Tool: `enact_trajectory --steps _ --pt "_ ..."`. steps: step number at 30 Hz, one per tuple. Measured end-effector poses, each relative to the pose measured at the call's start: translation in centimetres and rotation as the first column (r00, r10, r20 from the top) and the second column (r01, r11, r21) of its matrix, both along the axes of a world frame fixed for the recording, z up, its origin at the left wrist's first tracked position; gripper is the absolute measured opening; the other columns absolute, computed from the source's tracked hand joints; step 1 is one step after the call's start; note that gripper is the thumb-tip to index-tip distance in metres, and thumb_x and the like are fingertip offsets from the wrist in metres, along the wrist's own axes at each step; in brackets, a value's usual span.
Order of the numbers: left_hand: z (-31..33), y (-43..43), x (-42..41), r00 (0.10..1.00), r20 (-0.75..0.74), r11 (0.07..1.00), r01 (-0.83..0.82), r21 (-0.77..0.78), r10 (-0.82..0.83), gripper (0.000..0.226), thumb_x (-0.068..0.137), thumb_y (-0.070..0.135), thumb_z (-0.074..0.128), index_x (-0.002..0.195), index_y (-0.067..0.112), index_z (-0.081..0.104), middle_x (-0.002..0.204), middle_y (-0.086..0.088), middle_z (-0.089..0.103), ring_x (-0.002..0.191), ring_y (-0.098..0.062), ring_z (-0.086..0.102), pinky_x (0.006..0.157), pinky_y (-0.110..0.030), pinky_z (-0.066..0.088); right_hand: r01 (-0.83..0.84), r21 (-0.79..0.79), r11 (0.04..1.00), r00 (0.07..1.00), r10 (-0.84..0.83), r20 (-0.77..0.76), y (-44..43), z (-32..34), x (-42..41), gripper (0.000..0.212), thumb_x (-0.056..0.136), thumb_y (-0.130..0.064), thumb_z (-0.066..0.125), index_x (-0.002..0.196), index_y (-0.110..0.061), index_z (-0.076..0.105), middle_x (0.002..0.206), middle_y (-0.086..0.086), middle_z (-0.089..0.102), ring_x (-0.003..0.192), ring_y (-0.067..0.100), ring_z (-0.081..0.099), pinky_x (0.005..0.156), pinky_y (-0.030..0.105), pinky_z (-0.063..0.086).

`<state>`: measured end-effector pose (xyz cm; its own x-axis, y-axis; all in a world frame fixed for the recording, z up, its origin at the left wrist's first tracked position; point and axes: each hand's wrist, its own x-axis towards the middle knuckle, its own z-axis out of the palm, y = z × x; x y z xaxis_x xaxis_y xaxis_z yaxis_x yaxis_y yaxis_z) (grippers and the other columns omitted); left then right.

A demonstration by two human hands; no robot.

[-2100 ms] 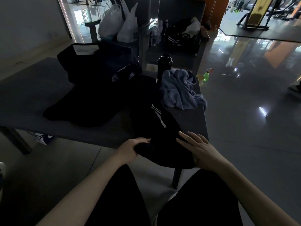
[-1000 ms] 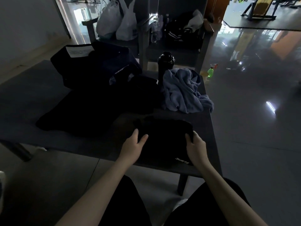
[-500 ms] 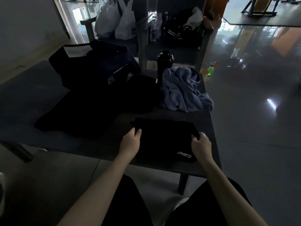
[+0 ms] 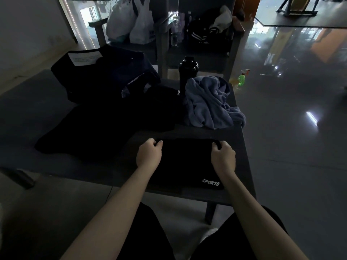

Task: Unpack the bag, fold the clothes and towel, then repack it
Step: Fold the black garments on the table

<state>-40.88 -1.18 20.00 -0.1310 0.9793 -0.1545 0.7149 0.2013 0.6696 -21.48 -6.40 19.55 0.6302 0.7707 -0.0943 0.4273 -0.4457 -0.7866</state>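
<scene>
Black garment (image 4: 187,162), folded to a flat rectangle, white "SPORTS" print at its near right corner; lies at the near right end of the desk (image 4: 28,109), near edge slightly over the desk's front. Left hand (image 4: 149,155): fingers curled, gripping the garment's far left corner. Right hand (image 4: 223,156): fingers curled, gripping the far right corner. Bag (image 4: 105,76): dark navy, slumped at the far middle of the desk, white paper label (image 4: 84,58) on top, its writing too small to read. Towel (image 4: 208,104): blue-grey, crumpled in a heap at the far right of the desk, one end hanging off the right edge. Black bottle (image 4: 188,72): upright, just behind the towel's left side. Loose black clothing (image 4: 93,128): spread between bag and folded garment; how many pieces cannot be told in the dim light, though a small white print shows near the bottle. Desk: dark, matte, low, one leg visible under the near right corner. Room: dim, with a glossy grey floor (image 4: 291,128) reflecting lights. Green spray bottle (image 4: 241,79) stands on the floor beyond the desk's far right corner. White plastic bags (image 4: 131,23) and a dark garment with white stripes (image 4: 202,37) rest on furniture behind the desk. Gym equipment at top right is cut off by the frame.
</scene>
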Motion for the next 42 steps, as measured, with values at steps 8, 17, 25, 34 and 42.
enact_trajectory --steps 8,17,25,34,42 --pt "-1.1 1.4 -1.5 0.999 0.027 0.999 -0.037 0.009 0.037 0.031 0.1 0.035 0.04 0.085 0.014 0.055 0.067 -0.002 0.055 0.051 -0.015 0.048 0.048 -0.026 0.035 -0.001 -0.047 0.999 0.997 -0.002 -0.073 0.9 -1.3 2.4 0.024 0.095 -0.026 0.047 0.077 -0.012 0.053 0.077 0.003 0.057 0.072 0.02 0.052 0.05 0.025 0.03" --pt "-0.7 -4.4 -0.7 0.995 0.015 0.993 -0.095 -0.077 0.096 0.055 0.101 0.05 0.024 0.127 0.007 0.047 0.104 -0.007 0.059 0.091 -0.024 0.059 0.071 -0.031 0.037 -0.001 -0.108 0.994 0.992 -0.012 -0.125 -6.3 -1.0 -1.6 0.06 0.094 -0.039 0.049 0.143 -0.012 0.027 0.121 0.01 0.059 0.101 0.028 0.06 0.078 0.035 0.046" --pt "-0.7 -4.7 -1.4 0.981 -0.193 0.986 0.043 0.162 -0.012 0.044 0.103 0.041 0.026 0.077 0.013 0.048 0.063 -0.001 0.052 0.053 -0.014 0.05 0.046 -0.029 0.032 -0.051 -0.104 0.993 0.991 0.063 0.115 -5.6 -0.9 -0.7 0.03 0.099 -0.016 0.039 0.127 -0.011 0.048 0.098 0.011 0.064 0.072 0.02 0.049 0.061 0.031 0.039" --pt "-0.2 -2.6 -0.3 0.995 0.053 0.969 -0.069 -0.238 0.084 0.079 0.089 0.061 0.047 0.139 0.0 0.035 0.13 -0.016 0.048 0.112 -0.03 0.054 0.077 -0.033 0.042 -0.101 -0.149 0.984 0.995 0.1 -0.02 -3.9 -0.7 -0.3 0.065 0.092 -0.049 0.049 0.142 -0.011 0.037 0.135 0.014 0.048 0.118 0.029 0.051 0.085 0.034 0.042" --pt "-0.4 -0.7 -0.1 0.988 0.148 0.936 0.005 -0.353 0.051 0.039 0.086 0.028 0.067 0.112 0.0 0.057 0.094 -0.01 0.06 0.088 -0.026 0.061 0.08 -0.031 0.051 -0.185 -0.096 0.978 0.95 0.153 -0.273 -0.9 -0.3 0.4 0.064 0.083 -0.028 0.068 0.14 -0.018 0.041 0.128 0.005 0.058 0.11 0.021 0.058 0.087 0.029 0.047"
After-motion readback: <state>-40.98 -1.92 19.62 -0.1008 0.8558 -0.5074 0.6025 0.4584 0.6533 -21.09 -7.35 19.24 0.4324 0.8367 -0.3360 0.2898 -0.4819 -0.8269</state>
